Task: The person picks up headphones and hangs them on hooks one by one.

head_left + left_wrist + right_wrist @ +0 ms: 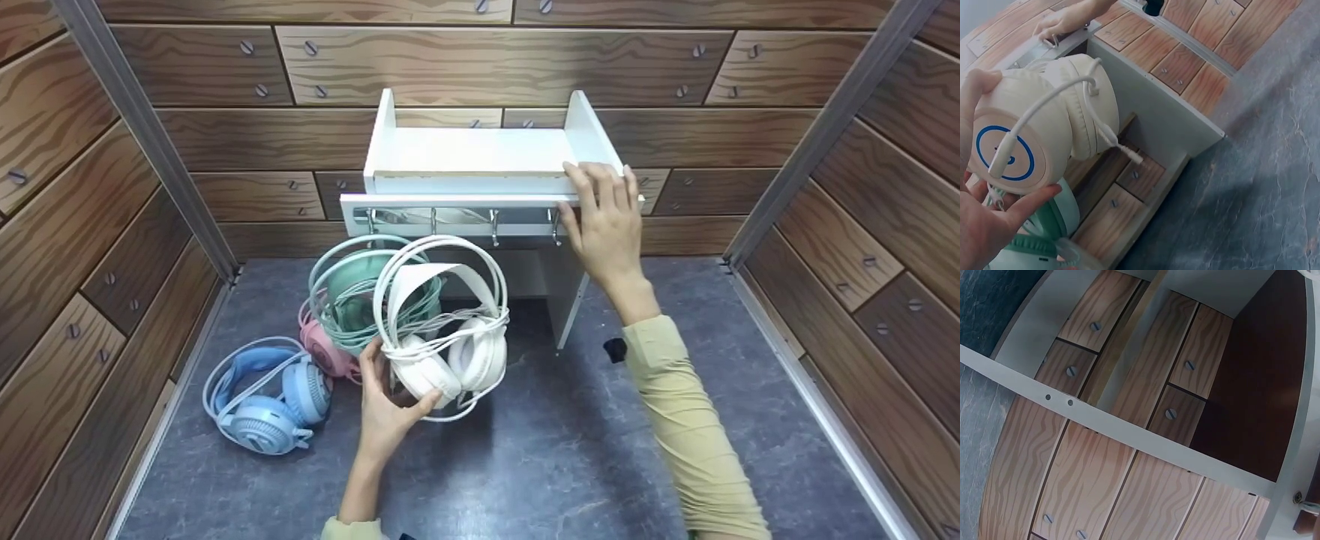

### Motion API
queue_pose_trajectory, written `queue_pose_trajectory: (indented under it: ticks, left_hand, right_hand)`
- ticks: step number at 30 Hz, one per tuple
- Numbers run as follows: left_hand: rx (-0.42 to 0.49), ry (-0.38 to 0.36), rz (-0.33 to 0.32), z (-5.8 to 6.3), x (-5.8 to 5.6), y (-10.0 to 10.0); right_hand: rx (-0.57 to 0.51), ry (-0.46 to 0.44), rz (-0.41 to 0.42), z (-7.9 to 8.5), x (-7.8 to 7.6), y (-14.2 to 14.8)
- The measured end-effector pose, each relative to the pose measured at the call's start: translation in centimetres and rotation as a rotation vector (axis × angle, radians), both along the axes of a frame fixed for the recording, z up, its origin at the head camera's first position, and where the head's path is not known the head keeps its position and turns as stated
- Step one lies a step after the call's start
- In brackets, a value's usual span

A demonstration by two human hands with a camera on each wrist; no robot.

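My left hand [386,420] holds a pair of white headphones [480,352] by one ear cup, in front of a white rack [480,150]. The headband points up, and a white cable is wound around it. In the left wrist view, a blue ring marks the ear cup [1010,152] between my thumb and fingers. My right hand [607,232] grips the right end of the rack's hook rail [465,201], thumb in front and fingers over the top. Green headphones [349,274] are under the rail's left hooks, partly hidden by the white pair.
Pink headphones [326,349] show partly behind the green pair. A blue pair [274,412] lies on the dark floor [555,465] at left. Metal hooks [494,225] line the rail. Wood-patterned walls [495,67] stand on three sides. A small black object [615,349] is beside my right sleeve.
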State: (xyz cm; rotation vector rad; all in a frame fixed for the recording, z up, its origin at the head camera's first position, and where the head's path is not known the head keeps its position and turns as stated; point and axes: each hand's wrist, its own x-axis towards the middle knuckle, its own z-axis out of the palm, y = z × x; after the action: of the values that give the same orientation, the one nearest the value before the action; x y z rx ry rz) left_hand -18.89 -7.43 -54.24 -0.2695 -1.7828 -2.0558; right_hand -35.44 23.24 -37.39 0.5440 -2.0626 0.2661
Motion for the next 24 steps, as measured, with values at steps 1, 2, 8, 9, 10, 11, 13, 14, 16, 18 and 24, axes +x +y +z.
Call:
queue_pose_trajectory:
  ticks: [1, 2, 8, 9, 10, 11, 13, 14, 16, 18, 24]
  left_hand:
    - [-0.005, -0.006, 0.003, 0.0, -0.1, 0.0]
    - [-0.007, -0.012, 0.006, -0.1, -0.1, 0.0]
    - [-0.021, -0.019, 0.034, -0.5, -0.5, 0.2]
    - [-0.027, -0.016, 0.044, -0.6, -0.6, 0.3]
    - [-0.032, -0.012, 0.057, -0.7, -0.6, 0.3]
    - [-0.034, -0.011, 0.065, -0.8, -0.7, 0.4]
    - [-0.038, -0.01, 0.079, -1.0, -0.8, 0.5]
    - [-0.035, -0.013, 0.08, -1.0, -0.9, 0.6]
    - [-0.02, -0.021, 0.07, -1.2, -1.0, 0.7]
    - [-0.005, -0.031, 0.05, -1.2, -1.1, 0.7]
    - [0.012, -0.054, 0.019, -1.1, -1.1, 1.0]
  right_hand:
    - [-0.001, 0.001, 0.001, 0.0, 0.0, 0.0]
    - [0.0, 0.002, 0.0, 0.0, 0.0, 0.0]
    - [0.001, -0.002, 0.0, 0.0, 0.0, 0.0]
    - [0.001, -0.004, 0.0, 0.1, 0.0, 0.0]
    - [0.001, -0.006, 0.001, 0.1, 0.1, 0.0]
    - [0.001, -0.008, 0.0, 0.1, 0.1, -0.1]
    - [0.002, -0.009, -0.003, 0.1, 0.1, -0.1]
    - [0.002, -0.009, -0.004, 0.1, 0.1, -0.1]
    - [0.003, -0.008, -0.006, 0.1, 0.1, -0.1]
    - [0.005, -0.007, -0.008, 0.1, 0.1, -0.2]
    - [0.009, -0.016, -0.018, 0.1, 0.1, -0.1]
